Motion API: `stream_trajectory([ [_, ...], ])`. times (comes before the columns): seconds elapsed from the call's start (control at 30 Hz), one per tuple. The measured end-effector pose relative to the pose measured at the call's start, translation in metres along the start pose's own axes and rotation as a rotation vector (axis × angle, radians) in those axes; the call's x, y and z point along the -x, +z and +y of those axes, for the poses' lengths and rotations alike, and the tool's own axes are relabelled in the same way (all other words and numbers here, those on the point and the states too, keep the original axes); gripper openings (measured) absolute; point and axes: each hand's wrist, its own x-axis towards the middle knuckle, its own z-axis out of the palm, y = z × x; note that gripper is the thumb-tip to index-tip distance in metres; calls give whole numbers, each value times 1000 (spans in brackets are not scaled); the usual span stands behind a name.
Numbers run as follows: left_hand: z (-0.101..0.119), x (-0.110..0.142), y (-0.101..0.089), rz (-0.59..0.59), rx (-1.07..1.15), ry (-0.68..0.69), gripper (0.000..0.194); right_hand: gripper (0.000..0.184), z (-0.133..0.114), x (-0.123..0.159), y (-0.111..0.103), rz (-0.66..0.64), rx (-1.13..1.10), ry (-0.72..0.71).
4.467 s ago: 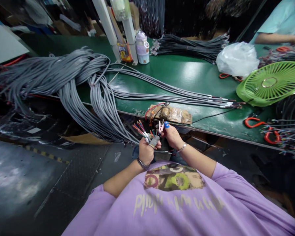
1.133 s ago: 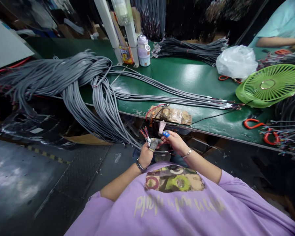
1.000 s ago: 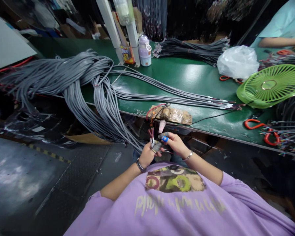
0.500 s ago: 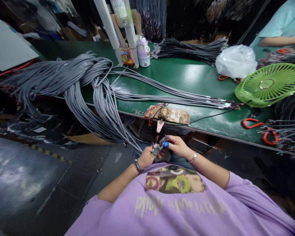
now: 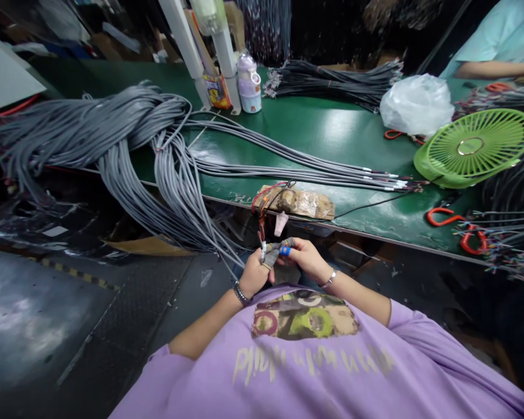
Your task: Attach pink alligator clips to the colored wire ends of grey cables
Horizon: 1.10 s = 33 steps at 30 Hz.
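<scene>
My left hand (image 5: 254,272) is closed round the end of a grey cable, whose coloured inner wires (image 5: 262,240) stick up from the fist in a tight bunch. My right hand (image 5: 303,256) pinches at the same cable end, with a blue cap on one fingertip (image 5: 284,251). Both hands meet just below the bench edge, under a taped brown block (image 5: 297,201) with red wires and a small pink clip (image 5: 280,223) hanging from it. The cable runs left into a hanging grey bundle (image 5: 174,198).
On the green bench (image 5: 332,128) lie a big grey cable bundle (image 5: 91,125), laid-out cables (image 5: 297,166), black cables (image 5: 332,84), a white bag (image 5: 414,105), a green fan (image 5: 475,148), red-handled cutters (image 5: 452,224), a lilac bottle (image 5: 248,84). Another person's arm (image 5: 493,70) is at far right.
The coloured wires, fanned out earlier, are now gathered into one upright bunch. Both hands dropped slightly and then rose again, staying together on the cable end.
</scene>
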Motion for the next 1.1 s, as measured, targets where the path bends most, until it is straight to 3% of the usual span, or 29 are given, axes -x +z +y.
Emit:
stream_trajectory([
  [0.1,1,1,-1,-20,22,-20,40,31,-4,-3,1,42,-38,13],
  [0.23,-1,1,-1,-76,100,-97,36,33,-13,-7,4,-17,13,-3],
  [0.6,2,0,-4,106,349,-101,42,35,-10,-1,5,47,30,-27],
  [1.1,-1,3,-1,16,239,-68,42,35,-18,-2,7,-91,18,-53],
])
